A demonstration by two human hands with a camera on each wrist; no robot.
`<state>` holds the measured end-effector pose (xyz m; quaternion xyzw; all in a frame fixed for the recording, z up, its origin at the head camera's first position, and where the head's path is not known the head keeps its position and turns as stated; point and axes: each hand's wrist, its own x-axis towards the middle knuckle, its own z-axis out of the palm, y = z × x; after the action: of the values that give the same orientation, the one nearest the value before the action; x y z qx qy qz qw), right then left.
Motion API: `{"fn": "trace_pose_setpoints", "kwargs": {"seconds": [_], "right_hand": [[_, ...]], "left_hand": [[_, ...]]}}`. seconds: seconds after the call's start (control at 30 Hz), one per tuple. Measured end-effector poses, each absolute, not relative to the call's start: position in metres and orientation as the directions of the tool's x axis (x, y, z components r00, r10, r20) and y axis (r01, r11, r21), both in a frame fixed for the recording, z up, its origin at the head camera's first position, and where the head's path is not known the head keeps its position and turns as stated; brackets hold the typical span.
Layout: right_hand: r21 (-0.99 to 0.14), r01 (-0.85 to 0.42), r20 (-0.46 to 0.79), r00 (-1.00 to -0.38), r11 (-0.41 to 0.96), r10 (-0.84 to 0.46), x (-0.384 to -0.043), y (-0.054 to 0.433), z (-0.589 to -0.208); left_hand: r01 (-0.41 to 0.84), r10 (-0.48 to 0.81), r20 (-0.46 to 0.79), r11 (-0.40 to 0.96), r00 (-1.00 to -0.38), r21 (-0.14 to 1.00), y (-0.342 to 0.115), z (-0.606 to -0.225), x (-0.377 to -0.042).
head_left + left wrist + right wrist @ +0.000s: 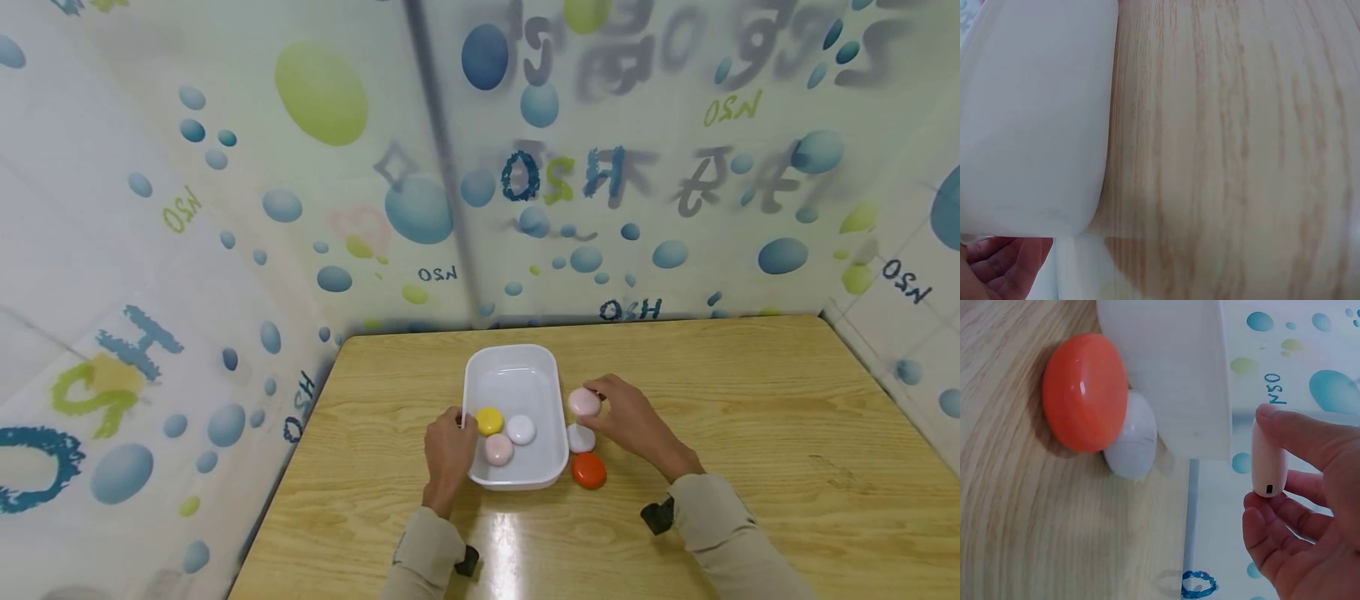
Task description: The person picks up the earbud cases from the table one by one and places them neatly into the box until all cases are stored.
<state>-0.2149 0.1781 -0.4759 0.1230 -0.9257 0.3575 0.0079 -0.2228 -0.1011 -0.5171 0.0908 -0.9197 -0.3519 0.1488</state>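
Note:
My right hand [636, 422] pinches a pale pink, pebble-shaped disc [584, 402] by its edges, beside the right rim of a white plastic tub [517, 385]. In the right wrist view, thumb and fingertips grip the pink disc [1269, 456] on edge, showing a small dark slot. At the tub's left rim, my left hand [450, 450] holds the wall. Inside lie a yellow disc [490, 421], a white disc [521, 429] and another pink disc [498, 450]. Against the tub's right side sit a white disc [581, 438] and, nearer me, a red-orange disc [589, 471].
A wooden table [750, 400] carries everything. Behind it and at both sides stand pale walls [360, 167] printed with blue and green dots and lettering. Both forearms, in beige sleeves [731, 525], reach in from the near side, with dark straps at the wrists.

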Motion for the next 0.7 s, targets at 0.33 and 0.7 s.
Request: {"fn": "trace_pose_setpoints", "kwargs": {"seconds": [0.33,0.7], "right_hand": [[-0.704,-0.228,0.076,-0.966,0.672,-0.247,-0.215,0.160,-0.464],[-0.721,-0.177,0.004,-0.968,0.670,-0.252,-0.215,0.137,-0.462]], "left_hand": [[-0.063,-0.266,0.202,0.734,-0.942,0.676,-0.100,-0.516,-0.222],[-0.058,-0.268,0.207,0.731,-0.941,0.680,-0.100,-0.515,-0.222]]}}
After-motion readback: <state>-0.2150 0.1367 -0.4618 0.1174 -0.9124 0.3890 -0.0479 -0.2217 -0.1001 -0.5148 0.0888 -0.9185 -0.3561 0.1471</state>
